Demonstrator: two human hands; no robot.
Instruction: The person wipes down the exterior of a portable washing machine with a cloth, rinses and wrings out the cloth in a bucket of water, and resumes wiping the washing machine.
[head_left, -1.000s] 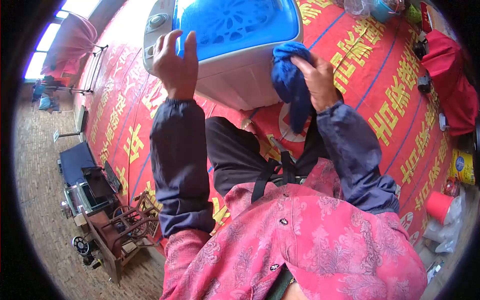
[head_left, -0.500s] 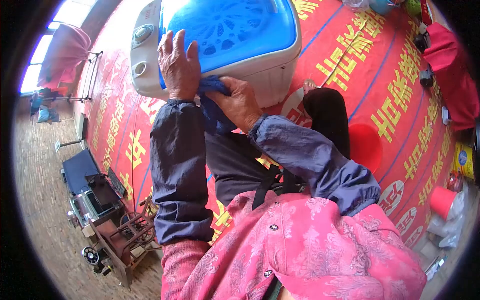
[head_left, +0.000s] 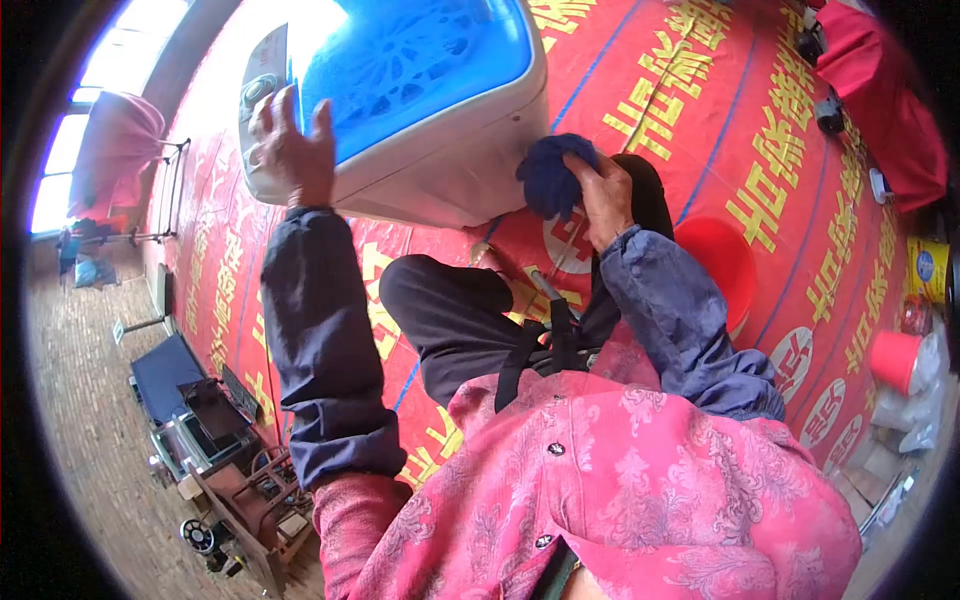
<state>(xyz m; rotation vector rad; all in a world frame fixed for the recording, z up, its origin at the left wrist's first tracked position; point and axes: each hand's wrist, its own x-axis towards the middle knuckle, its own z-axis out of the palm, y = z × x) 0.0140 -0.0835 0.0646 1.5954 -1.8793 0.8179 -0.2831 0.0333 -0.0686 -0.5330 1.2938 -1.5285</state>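
Observation:
A small white washing machine with a translucent blue lid stands in front of me at the top of the view. My left hand rests with spread fingers on its left end, beside the control knob. It holds nothing. In my right hand is a bunched dark blue cloth, pinched between thumb and fingers. The cloth is off to the right of the machine's near side, above my bent leg.
Red sheeting with yellow characters covers the floor. By my right elbow sits a red basin. A sewing machine stand and a blue-topped case lie at left. A smaller red bucket and plastic bags are at far right.
My right hand has carried the cloth rightward, away from the machine's front edge. My left hand has shifted left towards the knob. The machine now appears further left in view.

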